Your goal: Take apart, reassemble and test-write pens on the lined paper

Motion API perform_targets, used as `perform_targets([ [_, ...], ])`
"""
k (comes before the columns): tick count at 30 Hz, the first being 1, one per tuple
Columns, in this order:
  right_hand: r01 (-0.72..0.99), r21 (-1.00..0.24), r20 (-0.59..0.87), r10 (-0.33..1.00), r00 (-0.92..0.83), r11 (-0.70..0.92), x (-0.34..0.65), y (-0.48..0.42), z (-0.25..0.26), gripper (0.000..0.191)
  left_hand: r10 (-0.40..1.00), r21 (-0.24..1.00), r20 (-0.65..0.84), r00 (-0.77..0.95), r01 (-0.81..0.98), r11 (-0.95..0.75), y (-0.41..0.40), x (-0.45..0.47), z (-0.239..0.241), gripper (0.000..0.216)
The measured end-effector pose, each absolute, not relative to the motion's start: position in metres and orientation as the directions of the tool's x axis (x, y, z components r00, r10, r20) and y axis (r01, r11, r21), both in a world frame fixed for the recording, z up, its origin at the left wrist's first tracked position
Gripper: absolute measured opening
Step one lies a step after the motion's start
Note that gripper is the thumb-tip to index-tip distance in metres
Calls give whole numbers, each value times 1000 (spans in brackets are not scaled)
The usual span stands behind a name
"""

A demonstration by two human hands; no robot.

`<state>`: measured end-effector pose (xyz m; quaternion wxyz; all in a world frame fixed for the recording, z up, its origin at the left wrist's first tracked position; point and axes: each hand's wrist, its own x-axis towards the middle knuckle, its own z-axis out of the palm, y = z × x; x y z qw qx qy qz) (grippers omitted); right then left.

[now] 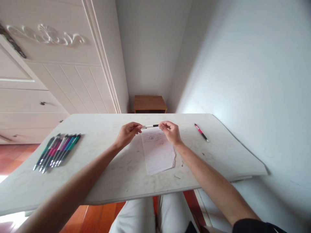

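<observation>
A white ballpoint pen (150, 126) with a black grip is held level between both hands, above the far end of a sheet of paper. My left hand (128, 132) pinches its clip end. At the black grip end, my right hand (170, 130) has its fingers closed on the pen, hiding the tip. Below lies the lined sheet of paper (159, 155), with scribbled ink marks near its top and a torn right edge. To the right, a pink ballpoint pen (200, 132) with a black grip rests on the table.
Several pens (58, 150) in green, pink, white, purple and blue lie side by side at the table's left. The white table (116, 181) meets a pale wall (255, 81) on the right. A white cabinet (73, 81) stands at the left, and a small wooden stand (150, 103) behind.
</observation>
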<state>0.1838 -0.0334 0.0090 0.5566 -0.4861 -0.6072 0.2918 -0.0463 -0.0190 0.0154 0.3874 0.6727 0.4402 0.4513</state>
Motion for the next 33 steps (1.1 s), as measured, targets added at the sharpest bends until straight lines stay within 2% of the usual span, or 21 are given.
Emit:
perform_targets([
  [8,249,-905,377,922,91,345,184,-34,11,30,949,881,304,87,352,-315,-23,-47,23,32],
  [11,261,-898,387,918,82,355,184,-34,12,33,965,935,252,68,239,-261,-24,-47,24,36],
  [14,262,-878,432,899,73,401,184,-35,13,33,983,987,162,86,8,-163,-22,-46,25,44],
  [17,269,-847,491,869,67,458,185,-36,14,30,987,983,75,141,-177,-50,-21,-46,27,49],
  [22,321,-808,534,844,44,495,185,-38,16,27,959,990,-13,282,-133,53,-21,-48,25,47],
  [29,400,-697,642,766,-21,595,185,-39,15,22,964,990,106,244,-114,-80,-17,-51,19,47],
  [33,438,-690,636,772,-14,577,186,-38,14,26,941,942,293,169,118,-315,-17,-50,17,37],
])
